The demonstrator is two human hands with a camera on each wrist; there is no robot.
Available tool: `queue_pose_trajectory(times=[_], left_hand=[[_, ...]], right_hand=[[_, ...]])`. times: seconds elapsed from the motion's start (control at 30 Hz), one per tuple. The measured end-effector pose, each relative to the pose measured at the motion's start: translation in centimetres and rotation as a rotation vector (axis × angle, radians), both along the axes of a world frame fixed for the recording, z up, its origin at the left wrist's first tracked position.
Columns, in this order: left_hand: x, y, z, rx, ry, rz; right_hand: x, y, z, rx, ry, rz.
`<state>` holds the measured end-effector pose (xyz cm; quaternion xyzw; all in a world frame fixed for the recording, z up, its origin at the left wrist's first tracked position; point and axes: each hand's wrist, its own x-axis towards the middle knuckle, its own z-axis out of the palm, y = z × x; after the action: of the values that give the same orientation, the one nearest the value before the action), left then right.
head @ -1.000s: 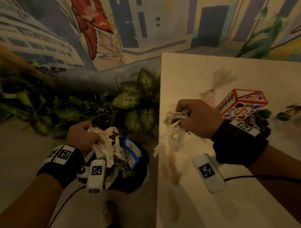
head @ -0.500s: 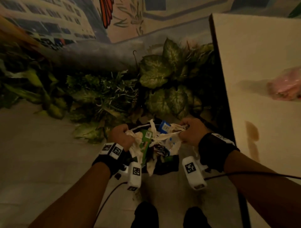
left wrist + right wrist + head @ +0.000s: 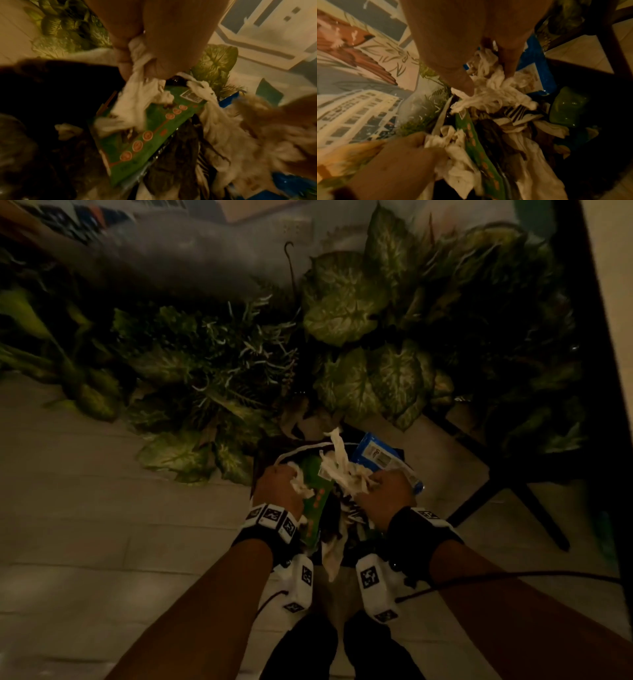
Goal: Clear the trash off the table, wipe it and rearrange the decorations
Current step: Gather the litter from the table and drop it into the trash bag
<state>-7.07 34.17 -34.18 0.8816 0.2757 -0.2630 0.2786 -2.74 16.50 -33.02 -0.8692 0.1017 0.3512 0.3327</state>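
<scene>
both hands over the bin [image 3: 274, 463]: left hand [image 3: 279, 487] clutches crumpled tissue [image 3: 135, 86], right hand [image 3: 383, 491] grips another tissue wad [image 3: 489, 86]. trash nearly binned; table edge [image 3: 613, 302] barely visible, so wiping and decorations likely remain.

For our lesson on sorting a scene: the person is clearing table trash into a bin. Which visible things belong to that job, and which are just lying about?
Part of the job:
left hand gripping crumpled tissue
right hand gripping tissue wad
green wrapper
blue packet
black bin
table edge

Just lying about:
leafy plants
wall mural
</scene>
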Motion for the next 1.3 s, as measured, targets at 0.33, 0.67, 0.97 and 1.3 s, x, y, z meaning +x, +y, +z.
queue_pose_trajectory(times=[0.33, 0.67, 0.97, 1.3], left_hand=[[-0.2, -2.9, -8.7, 0.010, 0.221, -0.209], [1.9, -1.3, -9.1, -0.087, 0.391, -0.346], [1.2, -0.4, -0.6, -0.265, 0.215, -0.140], [0.5, -0.2, 7.9, -0.217, -0.040, 0.113]], right_hand=[[0.3, 2.4, -10.6, -0.066, 0.078, 0.165], [1.3, 2.1, -10.3, -0.012, 0.157, 0.218], [0.0, -0.8, -0.8, 0.145, 0.180, 0.193], [0.2, -2.5, 6.6, 0.059, 0.082, 0.218]])
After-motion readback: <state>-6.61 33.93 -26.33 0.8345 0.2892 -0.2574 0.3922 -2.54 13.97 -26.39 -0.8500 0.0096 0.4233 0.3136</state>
